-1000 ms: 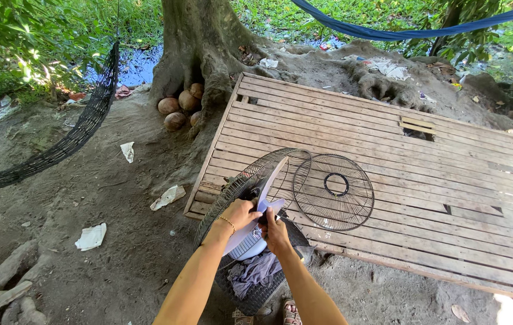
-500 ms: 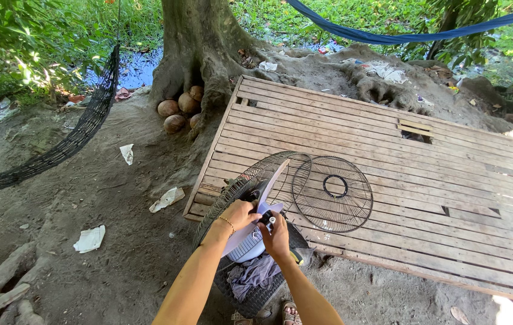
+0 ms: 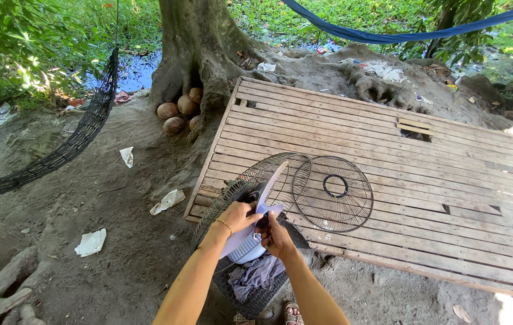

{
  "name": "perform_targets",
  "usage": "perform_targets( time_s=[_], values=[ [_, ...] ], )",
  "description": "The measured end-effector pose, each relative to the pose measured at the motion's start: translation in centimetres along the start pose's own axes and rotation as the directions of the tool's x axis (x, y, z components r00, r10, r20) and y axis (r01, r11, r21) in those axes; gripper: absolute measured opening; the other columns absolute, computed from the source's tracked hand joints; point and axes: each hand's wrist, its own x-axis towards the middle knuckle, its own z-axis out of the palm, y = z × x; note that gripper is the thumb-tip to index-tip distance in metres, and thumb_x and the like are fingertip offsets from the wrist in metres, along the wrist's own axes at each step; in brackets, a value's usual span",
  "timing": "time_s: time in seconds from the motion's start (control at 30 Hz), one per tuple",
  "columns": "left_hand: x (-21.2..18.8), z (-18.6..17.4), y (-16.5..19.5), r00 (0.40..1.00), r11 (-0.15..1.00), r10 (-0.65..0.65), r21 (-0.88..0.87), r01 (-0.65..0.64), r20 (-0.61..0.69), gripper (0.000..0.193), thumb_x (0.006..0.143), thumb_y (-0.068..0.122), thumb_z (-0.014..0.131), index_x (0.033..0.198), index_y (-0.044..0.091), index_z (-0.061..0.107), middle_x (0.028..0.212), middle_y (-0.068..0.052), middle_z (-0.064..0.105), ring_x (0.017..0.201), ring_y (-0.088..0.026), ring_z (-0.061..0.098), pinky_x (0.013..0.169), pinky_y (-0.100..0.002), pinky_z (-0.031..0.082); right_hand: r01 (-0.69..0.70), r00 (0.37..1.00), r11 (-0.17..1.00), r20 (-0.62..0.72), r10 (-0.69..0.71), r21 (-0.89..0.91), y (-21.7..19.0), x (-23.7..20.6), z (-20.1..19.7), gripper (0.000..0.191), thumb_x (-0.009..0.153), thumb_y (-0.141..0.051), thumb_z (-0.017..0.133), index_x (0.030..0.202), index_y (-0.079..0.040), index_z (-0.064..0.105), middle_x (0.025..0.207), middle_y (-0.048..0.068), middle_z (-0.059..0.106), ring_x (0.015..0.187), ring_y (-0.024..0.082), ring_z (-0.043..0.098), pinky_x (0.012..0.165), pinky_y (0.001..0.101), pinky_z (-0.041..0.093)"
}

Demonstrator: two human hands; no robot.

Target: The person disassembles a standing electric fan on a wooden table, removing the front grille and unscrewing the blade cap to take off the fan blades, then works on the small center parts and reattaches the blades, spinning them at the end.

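Change since earlier frames: hardly any; both hands stay closed at the fan's centre, and only the camera's aim shifts slightly.
Fan blade [image 3: 255,224]: pale, translucent, seated at the hub inside the rear guard; one lobe points up and away toward the platform, another hangs down toward the person.
Long axis: that visible blade line runs from near-low to far-high, tilted a little right.
Left hand [image 3: 239,216]: curled over the blade just left of the hub, fingers wrapped on the plastic; bracelet at the wrist.
Right hand [image 3: 277,238]: closed at the hub from the near right side, seemingly pinching a small dark part at the centre; what it pinches is too small to tell.
Nearer hand: both touch the fan; the right sits closer to the hub, the left steadies the blade.
Rear guard [image 3: 250,192]: dark wire dish, leaning against the platform's near edge.
Front guard [image 3: 333,194]: detached wire disc lying flat on the wooden platform [image 3: 389,156], just right of the fan.
Cloth [image 3: 255,274]: grey, bunched below the hands.
Farther out: coconuts [image 3: 178,111] at the tree trunk [image 3: 193,42], black hammock [image 3: 58,153] at left.
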Motion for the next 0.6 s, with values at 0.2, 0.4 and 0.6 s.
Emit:
perform_targets(
  time_s=[0.2, 0.4, 0.6],
  values=[
    [0.3, 0.4, 0.0, 1.000, 1.000, 0.013, 0.029, -0.013, -0.005, 0.039, 0.091, 0.042, 0.071, 0.107, 0.007, 0.073, 0.082, -0.022, 0.073, 0.081, -0.040, 0.072, 0.074, -0.048, 0.058, 0.070, 0.998, 0.995, -0.009, -0.070, 0.071, 0.4, 0.1, 0.7, 0.057, 0.095, -0.058, 0.064, 0.090, -0.002, 0.064, 0.073, 0.010, 0.061, 0.054, 0.011, 0.044, 0.046, 0.0251, 0.041],
    [0.2, 0.1, 0.2, 1.000, 1.000, -0.011, 0.025, 0.011, 0.002, 0.040, 0.091, 0.042, 0.071, 0.108, 0.005, 0.072, 0.083, -0.023, 0.072, 0.081, -0.041, 0.072, 0.073, -0.049, 0.058, 0.466, 0.878, 0.825, 0.047, -0.477, -0.320, 1.4, -0.3, 0.2, 0.045, 0.095, -0.046, 0.069, 0.094, -0.002, 0.062, 0.073, 0.003, 0.057, 0.057, 0.010, 0.046, 0.050, 0.0282, 0.041],
    [0.3, 0.1, 0.1, 1.000, 1.000, -0.013, 0.015, 0.013, 0.015, 0.040, 0.091, 0.041, 0.071, 0.109, 0.006, 0.073, 0.082, -0.023, 0.072, 0.081, -0.040, 0.072, 0.073, -0.048, 0.058, 0.592, 0.671, 0.392, 0.162, -0.724, -0.704, 1.5, -0.8, -0.5, 0.044, 0.091, -0.038, 0.077, 0.105, -0.002, 0.056, 0.077, 0.002, 0.063, 0.066, 0.012, 0.055, 0.059, 0.0303, 0.048]
  ],
)
